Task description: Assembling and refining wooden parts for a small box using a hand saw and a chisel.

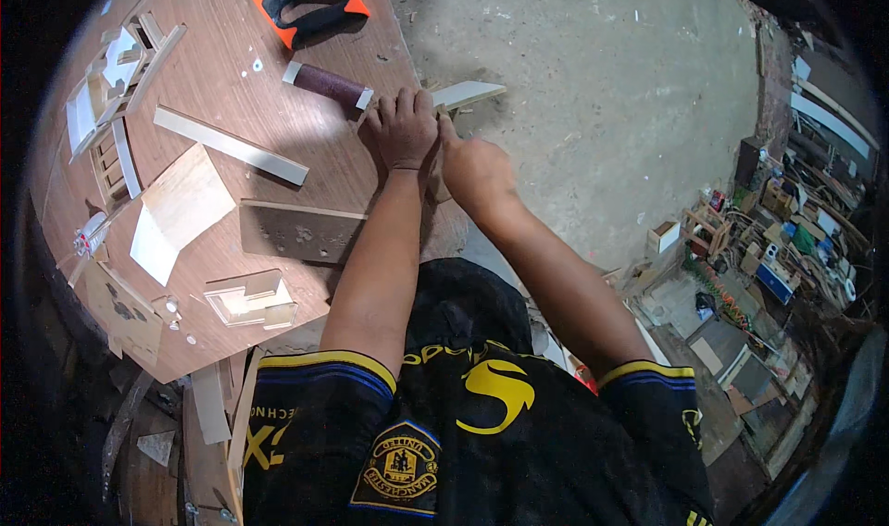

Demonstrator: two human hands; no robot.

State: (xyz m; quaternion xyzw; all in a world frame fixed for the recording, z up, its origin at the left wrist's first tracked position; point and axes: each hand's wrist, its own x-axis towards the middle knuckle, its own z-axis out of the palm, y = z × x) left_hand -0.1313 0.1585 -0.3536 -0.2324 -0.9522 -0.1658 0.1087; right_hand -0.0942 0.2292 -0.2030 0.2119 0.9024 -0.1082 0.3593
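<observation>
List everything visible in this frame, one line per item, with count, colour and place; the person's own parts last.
Round wooden tabletop: one, reddish brown, upper left.
Pale wooden strip under the hands: one, light tan, sticking out past the table edge.
Sandpaper-wrapped block: one, dark maroon with pale ends, left of the hands.
Hand saw handle: one, orange and black, top of table.
Long flat wooden slat: one, pale, table centre.
Dark rectangular board: one, brown, near table edge.
Thin plywood sheet: one, light, left.
Concrete floor: grey, right.
Left hand: pressing on the strip.
Right hand: beside it at the strip; grip hidden.
</observation>
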